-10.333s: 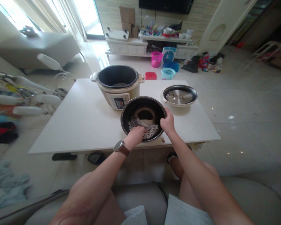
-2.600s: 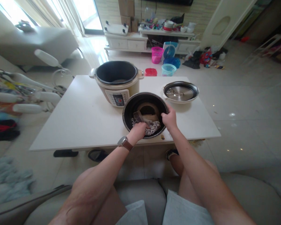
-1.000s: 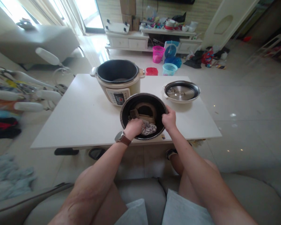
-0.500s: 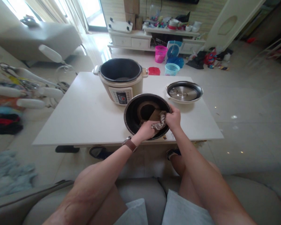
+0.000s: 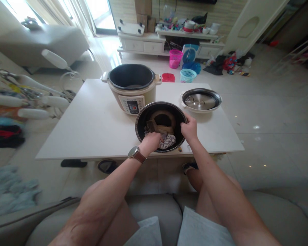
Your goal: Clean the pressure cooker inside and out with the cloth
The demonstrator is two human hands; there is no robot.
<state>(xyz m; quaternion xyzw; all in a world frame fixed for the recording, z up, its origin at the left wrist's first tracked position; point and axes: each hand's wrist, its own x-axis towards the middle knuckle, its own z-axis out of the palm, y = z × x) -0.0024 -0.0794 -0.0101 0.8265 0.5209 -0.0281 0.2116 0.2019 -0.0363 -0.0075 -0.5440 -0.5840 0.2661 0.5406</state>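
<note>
A dark inner pot (image 5: 162, 108) is tilted toward me at the table's near edge. My right hand (image 5: 189, 128) grips its right rim, fingers wrapped over the edge. Inside the pot, my left hand (image 5: 151, 141) is closed on a brown patterned cloth (image 5: 167, 140), pressed against the lower left of the inner wall; its fingertips are partly hidden. Behind the pot stands the beige electric pressure cooker (image 5: 136, 94), with no lid on it and a control panel in front. Its lid (image 5: 201, 101) lies upside down on the right, metal inner side up.
All of these are on a white table (image 5: 74, 126). Beyond it on the floor are a pink basket (image 5: 175, 58), a light-blue basket (image 5: 188, 75) and a red container (image 5: 168, 77). White-handled objects (image 5: 55, 59) stand off the left side.
My left hand has moved left and slightly down inside the pot, taking the cloth along. My right hand still holds the rim, and the pot has barely shifted.
</note>
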